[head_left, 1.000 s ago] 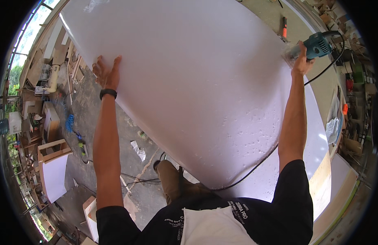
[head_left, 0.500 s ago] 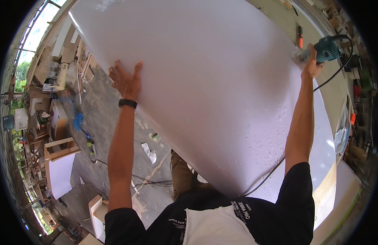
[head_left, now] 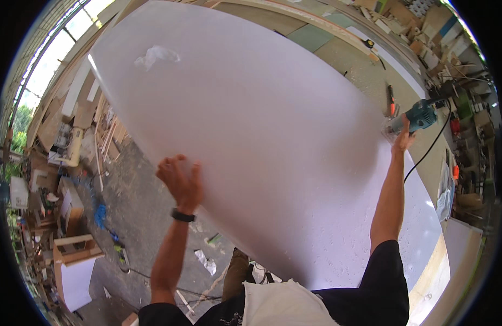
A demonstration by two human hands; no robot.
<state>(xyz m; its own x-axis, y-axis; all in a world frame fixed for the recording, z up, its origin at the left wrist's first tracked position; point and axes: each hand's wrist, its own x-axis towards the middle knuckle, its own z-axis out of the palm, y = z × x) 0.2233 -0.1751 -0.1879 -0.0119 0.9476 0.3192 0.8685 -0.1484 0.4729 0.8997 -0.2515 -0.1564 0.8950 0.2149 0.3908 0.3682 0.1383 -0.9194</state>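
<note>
One large white panel [head_left: 272, 136], lying flat across the tabletop [head_left: 338, 51]: left hand [head_left: 180, 182] at its near-left edge, fingers [head_left: 177, 162] curled loosely against the surface; right hand [head_left: 402, 140] at the far-right edge, fingers clamped on a teal corded trimmer [head_left: 416, 117].

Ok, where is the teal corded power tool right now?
In the head view the teal corded power tool sits upper right, at the far right edge of the large white board, gripped by the right hand, with its black cord trailing down to the right.
</note>
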